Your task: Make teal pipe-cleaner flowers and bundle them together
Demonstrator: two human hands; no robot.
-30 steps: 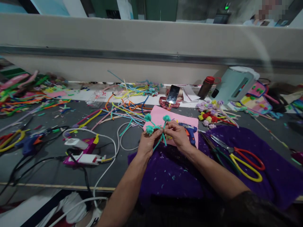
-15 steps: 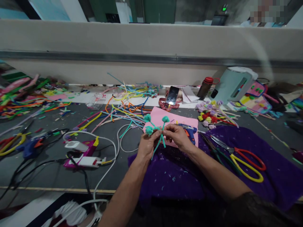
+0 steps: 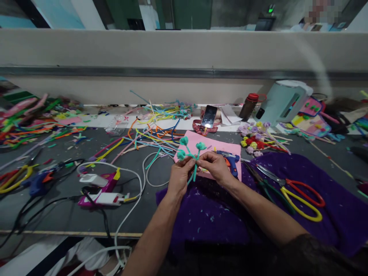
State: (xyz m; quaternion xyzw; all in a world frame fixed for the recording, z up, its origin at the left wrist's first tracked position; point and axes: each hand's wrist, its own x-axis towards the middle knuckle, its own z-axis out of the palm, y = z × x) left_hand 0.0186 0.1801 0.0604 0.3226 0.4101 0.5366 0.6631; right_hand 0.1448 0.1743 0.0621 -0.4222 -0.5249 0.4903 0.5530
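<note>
Three teal pipe-cleaner flowers stand up on stems that meet between my hands, with the stem ends hanging below. My left hand pinches the stems from the left, thumb on top. From the right, my right hand pinches the same stems, its fingertips close to my left thumb. Just beyond my hands lies a pink sheet, and a blue glue gun rests on it beside my right hand. My fingers hide the joint of the stems.
Red-and-yellow scissors and green-handled pliers lie on a purple cloth at right. A magenta power strip with cables sits left. Behind are loose pipe cleaners, a phone, a bottle and a kettle.
The left flowers have shifted right and upward, and the stem ends have swung closer together. Both hands keep their pinch in nearly the same place.
</note>
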